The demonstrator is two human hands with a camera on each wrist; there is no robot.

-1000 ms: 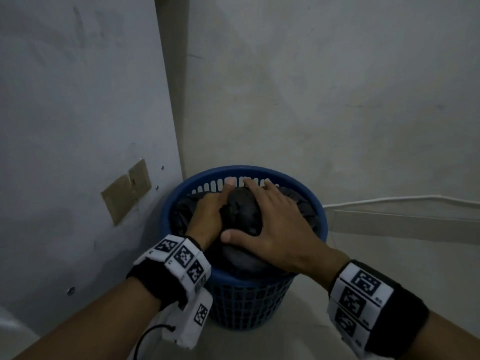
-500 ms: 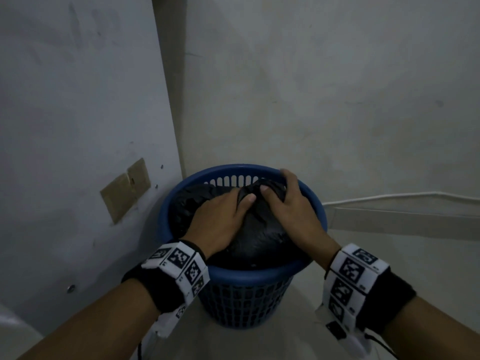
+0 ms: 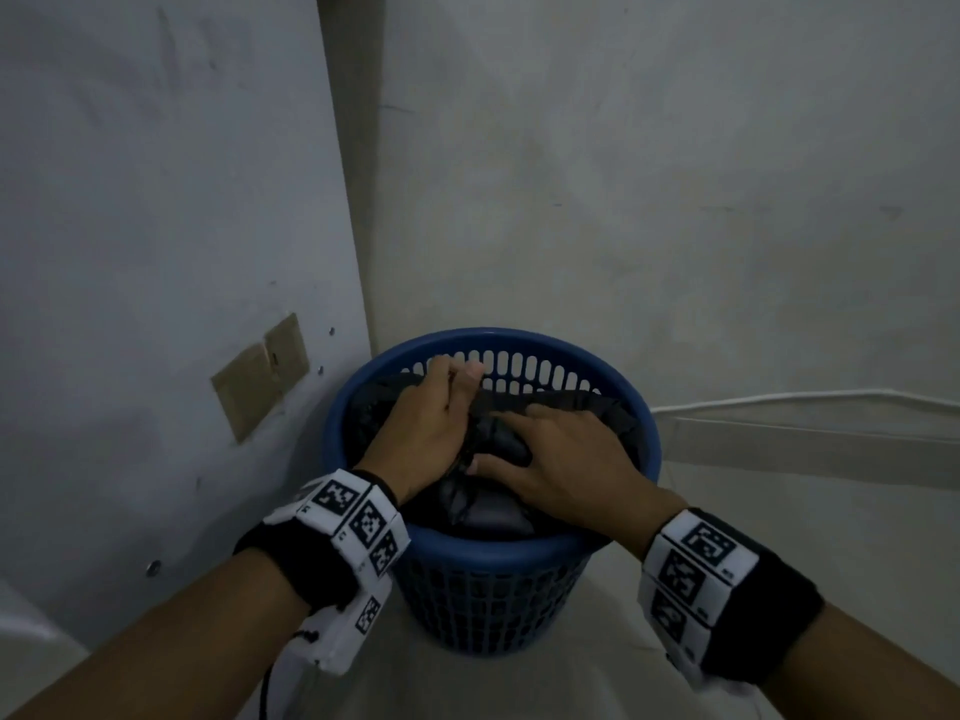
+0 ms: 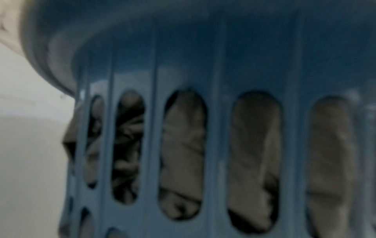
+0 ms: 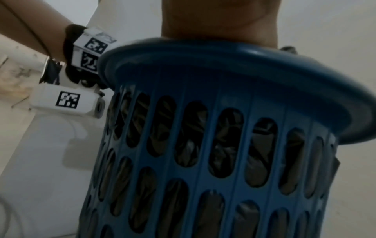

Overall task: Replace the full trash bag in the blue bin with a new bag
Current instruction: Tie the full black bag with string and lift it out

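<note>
A blue slotted bin (image 3: 488,550) stands on the floor in a wall corner, filled with a black trash bag (image 3: 488,517). My left hand (image 3: 434,418) grips a gathered fold of the bag's top edge near the bin's far rim. My right hand (image 3: 558,457) lies over the middle of the bag, fingers curled into the plastic. Both wrist views look at the bin's wall (image 4: 221,145) (image 5: 203,161) from outside, with crumpled bag (image 4: 183,153) (image 5: 191,136) showing through the slots. Neither wrist view shows fingers.
A grey panel (image 3: 156,252) with two brown taped patches (image 3: 260,374) stands close on the bin's left. The plaster wall (image 3: 675,200) is right behind it. A white cable (image 3: 805,396) runs along the wall at the right. Pale floor (image 3: 597,683) lies in front.
My left hand has moved from the bag's middle to the far rim and gathered the bag's edge. My right hand has shifted from the right rim to the bag's centre.
</note>
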